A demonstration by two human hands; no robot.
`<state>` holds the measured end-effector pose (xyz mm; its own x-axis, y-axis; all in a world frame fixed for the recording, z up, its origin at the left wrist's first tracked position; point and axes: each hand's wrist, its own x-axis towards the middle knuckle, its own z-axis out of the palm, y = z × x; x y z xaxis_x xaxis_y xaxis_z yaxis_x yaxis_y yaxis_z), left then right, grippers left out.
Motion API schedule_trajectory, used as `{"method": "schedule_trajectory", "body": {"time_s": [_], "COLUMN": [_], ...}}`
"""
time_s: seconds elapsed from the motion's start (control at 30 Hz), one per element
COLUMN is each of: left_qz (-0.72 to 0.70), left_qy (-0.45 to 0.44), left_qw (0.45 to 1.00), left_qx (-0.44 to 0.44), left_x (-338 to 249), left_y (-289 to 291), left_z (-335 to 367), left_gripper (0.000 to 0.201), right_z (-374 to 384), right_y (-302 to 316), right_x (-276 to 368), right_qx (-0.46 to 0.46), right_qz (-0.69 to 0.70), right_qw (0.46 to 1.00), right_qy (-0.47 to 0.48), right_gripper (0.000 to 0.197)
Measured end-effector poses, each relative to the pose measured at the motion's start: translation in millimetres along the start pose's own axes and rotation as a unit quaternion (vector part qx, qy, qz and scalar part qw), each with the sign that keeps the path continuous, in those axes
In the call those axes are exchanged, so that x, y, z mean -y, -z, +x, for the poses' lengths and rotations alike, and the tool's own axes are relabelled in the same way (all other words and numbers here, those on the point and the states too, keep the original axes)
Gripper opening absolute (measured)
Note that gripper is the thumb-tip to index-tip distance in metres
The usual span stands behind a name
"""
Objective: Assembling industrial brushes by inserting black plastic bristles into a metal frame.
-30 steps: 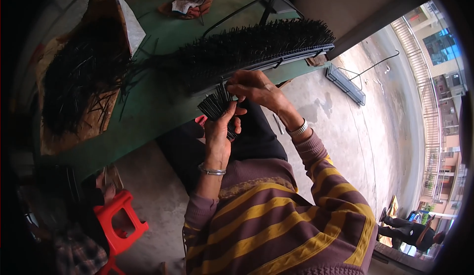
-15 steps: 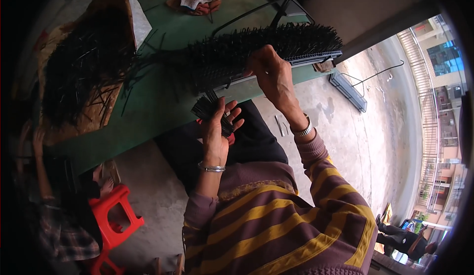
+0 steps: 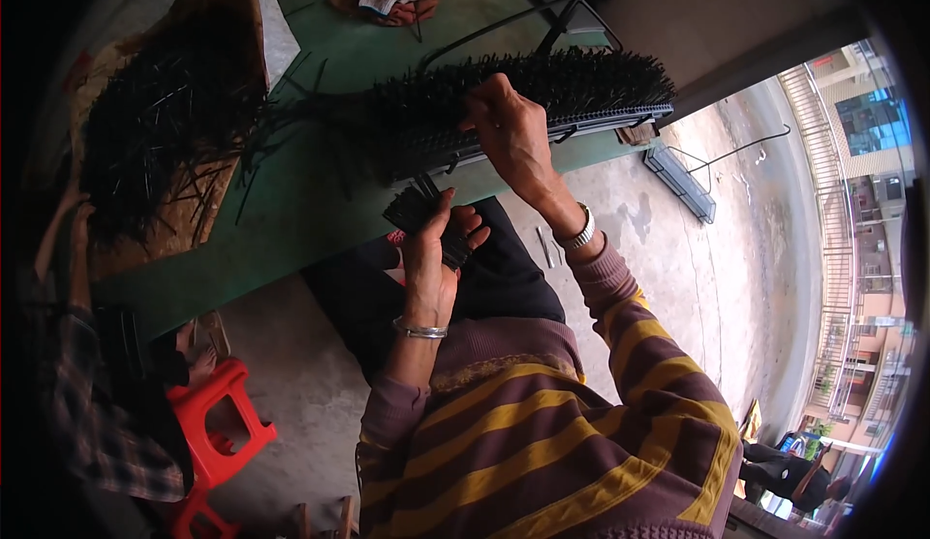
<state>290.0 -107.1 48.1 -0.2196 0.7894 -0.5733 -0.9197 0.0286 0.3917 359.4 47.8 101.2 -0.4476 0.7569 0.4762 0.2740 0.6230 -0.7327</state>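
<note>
My left hand (image 3: pixel 429 266) is closed around a bundle of short black strips (image 3: pixel 411 208), held over my lap just below the table's front edge. Its fingers curl up around the strips. Higher up, my right hand (image 3: pixel 515 142) has its fingertips pinched together at the front of a long dark rack (image 3: pixel 610 121) with a grid-like edge. Anything between those fingertips is too small to make out. Dense black bristles (image 3: pixel 581 79) stand up along the rack. The rack lies along the front of the green table.
On the table's left, a torn cardboard box (image 3: pixel 218 195) holds a heap of black strips (image 3: pixel 160 142). A brown basket (image 3: pixel 412 1) sits at the back. Another wire rack (image 3: pixel 678 183) lies on the floor, right. A red stool (image 3: pixel 223 423) and a co-worker's hands (image 3: pixel 77 215) are left.
My right hand has shifted slightly left and up along the rack, fingers still pinched. The left hand's fingers have curled in a little. The co-worker's hands have moved up toward the heap.
</note>
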Motion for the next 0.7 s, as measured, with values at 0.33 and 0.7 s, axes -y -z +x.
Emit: {"method": "schedule_trajectory", "body": {"time_s": [0.33, 0.7], "left_qz": [0.091, 0.026], "left_qy": [-0.031, -0.045], "left_qw": [0.995, 0.998], "left_qx": [0.010, 0.025], "left_x": [-4.0, -3.4], "left_y": [-0.4, 2.6], "left_z": [1.3, 0.4], "left_gripper": [0.026, 0.026], "right_z": [14.1, 8.8], "right_y": [-7.8, -16.0], "right_x": [-12.1, -7.5], "right_qx": [0.057, 0.017], "right_qz": [0.011, -0.134], "right_qw": [0.998, 0.987], "right_qy": [-0.007, 0.081], "right_gripper": [0.005, 0.008]}}
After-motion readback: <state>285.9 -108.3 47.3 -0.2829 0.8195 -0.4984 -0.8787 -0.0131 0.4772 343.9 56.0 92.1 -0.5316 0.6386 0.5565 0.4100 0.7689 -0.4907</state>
